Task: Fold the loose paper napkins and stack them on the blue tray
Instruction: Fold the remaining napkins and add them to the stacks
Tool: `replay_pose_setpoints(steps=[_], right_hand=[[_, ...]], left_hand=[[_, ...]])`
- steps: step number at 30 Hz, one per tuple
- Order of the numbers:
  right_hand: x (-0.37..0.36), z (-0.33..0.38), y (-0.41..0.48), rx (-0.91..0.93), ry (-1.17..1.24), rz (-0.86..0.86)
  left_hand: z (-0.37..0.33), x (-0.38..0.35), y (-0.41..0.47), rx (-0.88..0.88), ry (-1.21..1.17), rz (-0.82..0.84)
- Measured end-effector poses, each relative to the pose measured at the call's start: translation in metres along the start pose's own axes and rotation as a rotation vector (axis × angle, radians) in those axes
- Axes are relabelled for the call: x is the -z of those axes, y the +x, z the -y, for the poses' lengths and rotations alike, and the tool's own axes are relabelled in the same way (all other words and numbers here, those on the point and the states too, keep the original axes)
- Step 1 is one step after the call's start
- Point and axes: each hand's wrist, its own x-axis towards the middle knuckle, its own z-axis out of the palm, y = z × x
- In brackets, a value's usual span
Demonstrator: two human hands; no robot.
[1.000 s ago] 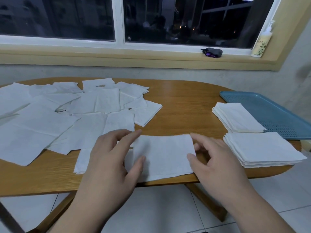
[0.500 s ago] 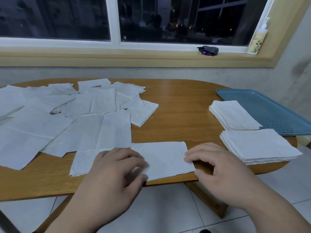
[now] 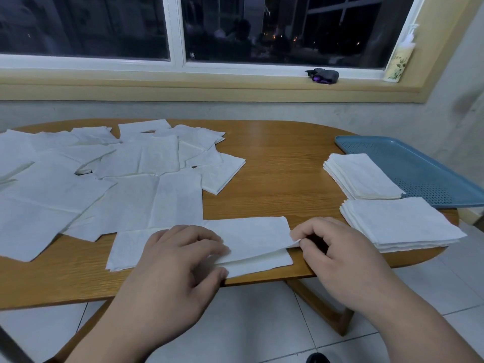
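Note:
A white paper napkin [image 3: 251, 231], folded once into a long strip, lies at the table's near edge. My left hand [image 3: 178, 260] presses flat on its middle. My right hand [image 3: 337, 247] pinches the strip's right end and lifts the top layer a little. Loose unfolded napkins [image 3: 110, 174] cover the left half of the wooden table [image 3: 277, 163]. At the right, one stack of folded napkins [image 3: 361, 176] overlaps the blue tray [image 3: 416, 166], and a second stack [image 3: 400, 224] lies on the table just in front of the tray.
The tray overhangs the table's right end. On the window sill behind stand a small dark object [image 3: 323, 76] and a pump bottle [image 3: 399, 58]. White floor tiles and the table's wooden leg [image 3: 324, 310] show below the near edge.
The napkin went from held up in both hands to lying flat as a long strip. My left hand slid to its middle, and my right hand now pinches and lifts its right end.

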Motion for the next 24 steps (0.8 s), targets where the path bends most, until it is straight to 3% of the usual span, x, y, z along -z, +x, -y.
replay_pose_setpoints(steps=[6, 10, 13, 15, 19, 24], right_hand=[[0.002, 0.022, 0.005, -0.025, 0.264, -0.087], [0.008, 0.036, 0.011, 0.022, 0.561, -0.179], [0.010, 0.040, 0.007, 0.110, 0.860, -0.083], [0.005, 0.039, 0.004, 0.157, 0.762, -0.040], [-0.005, 0.038, 0.008, 0.100, 0.662, -0.127], [-0.015, 0.035, 0.016, 0.013, 0.623, -0.154]], left_hand=[[-0.008, 0.005, 0.003, 0.081, 0.010, -0.113], [-0.026, 0.020, 0.004, 0.184, -0.149, -0.264], [-0.037, 0.028, 0.002, 0.226, -0.287, -0.296], [-0.041, 0.031, 0.003, 0.251, -0.361, -0.304], [-0.035, 0.030, 0.005, 0.337, -0.514, -0.256], [-0.025, 0.030, 0.004, 0.379, -0.465, -0.066]])
